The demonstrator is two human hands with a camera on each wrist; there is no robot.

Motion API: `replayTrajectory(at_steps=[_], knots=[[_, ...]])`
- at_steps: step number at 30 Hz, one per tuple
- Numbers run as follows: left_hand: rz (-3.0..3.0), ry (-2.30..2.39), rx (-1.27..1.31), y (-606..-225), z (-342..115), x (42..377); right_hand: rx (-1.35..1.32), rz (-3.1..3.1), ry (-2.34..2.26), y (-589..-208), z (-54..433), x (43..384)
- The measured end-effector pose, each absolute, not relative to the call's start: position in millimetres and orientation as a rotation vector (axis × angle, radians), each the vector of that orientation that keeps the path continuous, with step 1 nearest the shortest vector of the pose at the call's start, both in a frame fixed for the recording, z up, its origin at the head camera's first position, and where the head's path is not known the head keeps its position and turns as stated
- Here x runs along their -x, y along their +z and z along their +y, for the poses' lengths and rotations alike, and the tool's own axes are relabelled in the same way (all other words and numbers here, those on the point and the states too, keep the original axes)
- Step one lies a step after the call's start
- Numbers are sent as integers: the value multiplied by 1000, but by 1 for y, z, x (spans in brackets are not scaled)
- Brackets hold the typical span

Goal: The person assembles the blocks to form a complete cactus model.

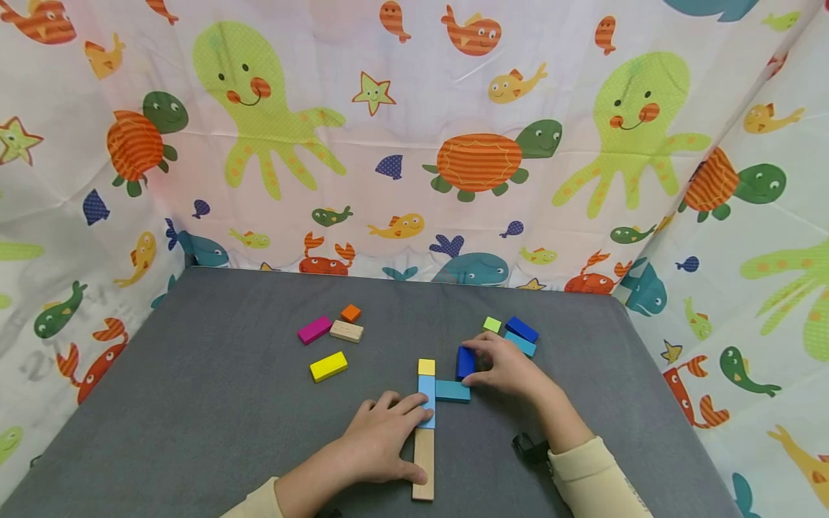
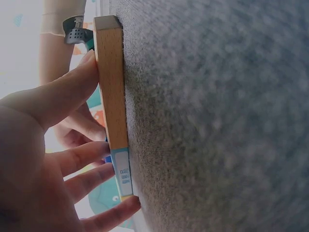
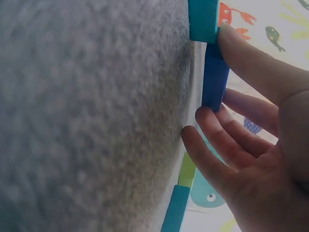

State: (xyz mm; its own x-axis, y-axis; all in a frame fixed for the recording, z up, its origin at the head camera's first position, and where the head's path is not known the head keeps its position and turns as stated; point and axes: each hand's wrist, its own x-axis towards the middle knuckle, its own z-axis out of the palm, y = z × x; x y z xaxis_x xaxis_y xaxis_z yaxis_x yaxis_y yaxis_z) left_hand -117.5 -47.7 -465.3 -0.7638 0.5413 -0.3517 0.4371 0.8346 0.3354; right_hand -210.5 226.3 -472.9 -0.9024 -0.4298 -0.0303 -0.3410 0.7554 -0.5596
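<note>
My right hand (image 1: 508, 365) pinches a dark blue block (image 1: 465, 362) lengthwise between thumb and fingers. One end of it meets a teal block (image 1: 452, 391) that sticks out sideways from a row. That row runs from a long plain wood block (image 1: 424, 464) through a light blue block (image 1: 426, 400) to a small yellow block (image 1: 426, 367). My left hand (image 1: 385, 437) rests along the row, fingers spread. Its thumb touches the wood block (image 2: 111, 87), while fingertips lie on the light blue block (image 2: 122, 171). In the right wrist view the held dark blue block (image 3: 215, 79) adjoins the teal one (image 3: 203, 19).
Left of the row lie a magenta block (image 1: 314, 330), an orange cube (image 1: 350, 313), a short wood block (image 1: 346, 331) and a yellow block (image 1: 328, 367). Beyond my right hand are a green cube (image 1: 491, 324), another blue block (image 1: 522, 329) and another teal block (image 1: 520, 344). A printed curtain (image 1: 401, 122) borders the grey table.
</note>
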Motion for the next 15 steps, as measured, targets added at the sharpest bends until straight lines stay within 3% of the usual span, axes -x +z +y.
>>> replayTrajectory(at_steps=[15], knots=[[2580, 321, -726, -464, -48, 117, 595, 2731, -834, -476, 227, 212]])
